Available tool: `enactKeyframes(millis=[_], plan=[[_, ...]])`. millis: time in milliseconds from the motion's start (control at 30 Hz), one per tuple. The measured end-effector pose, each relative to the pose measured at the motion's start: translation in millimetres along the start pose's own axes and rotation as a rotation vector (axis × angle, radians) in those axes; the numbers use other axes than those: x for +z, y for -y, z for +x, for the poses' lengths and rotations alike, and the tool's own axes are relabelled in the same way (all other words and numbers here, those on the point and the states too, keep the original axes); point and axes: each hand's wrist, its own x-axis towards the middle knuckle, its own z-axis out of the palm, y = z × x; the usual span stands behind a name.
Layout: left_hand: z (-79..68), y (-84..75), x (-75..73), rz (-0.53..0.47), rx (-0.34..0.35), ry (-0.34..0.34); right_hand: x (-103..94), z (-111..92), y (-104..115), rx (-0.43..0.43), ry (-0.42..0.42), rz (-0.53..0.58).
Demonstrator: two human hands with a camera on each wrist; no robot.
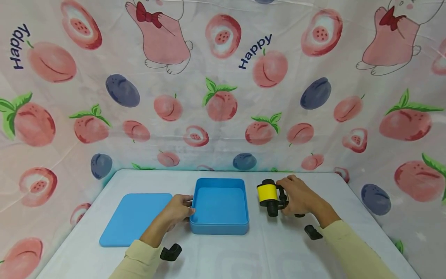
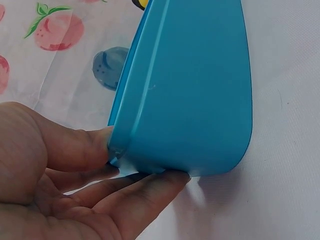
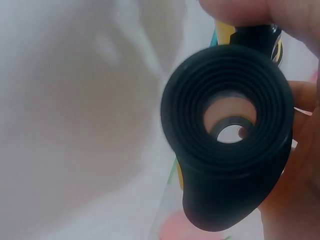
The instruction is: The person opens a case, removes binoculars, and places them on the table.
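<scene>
A shallow open blue box (image 1: 219, 229) stands on the white table, and its inside shows nothing in it. At the box's left side my left hand (image 1: 177, 212) grips the wall; in the left wrist view the thumb is at the rim and the fingers lie against the outside of the box wall (image 2: 200, 90). To the right of the box, my right hand (image 1: 299, 195) holds yellow and black binoculars (image 1: 267, 193) by one barrel. A ribbed black eyecup (image 3: 220, 195) fills much of the right wrist view. The hand hides most of the held barrel.
A flat blue lid (image 1: 136, 217) lies on the white table (image 1: 223, 257) to the left of the box, partly behind the left forearm. Fruit-printed cloth (image 1: 198, 89) hangs behind the table. Black wrist devices (image 1: 171, 252) stick out at the sleeves.
</scene>
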Motion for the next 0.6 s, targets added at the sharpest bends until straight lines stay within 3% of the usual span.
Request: enactKeyframes(millis=[300, 600], plan=[[-0.4, 0.3, 0.2, -0.005, 0.001, 0.001, 5.6, -1.1, -2.7, -0.024, -0.021, 0.002], [1.5, -0.9, 1.2, 0.012, -0.007, -0.009, 8.3, -1.8, -2.6, 0.009, -0.003, 0.007]])
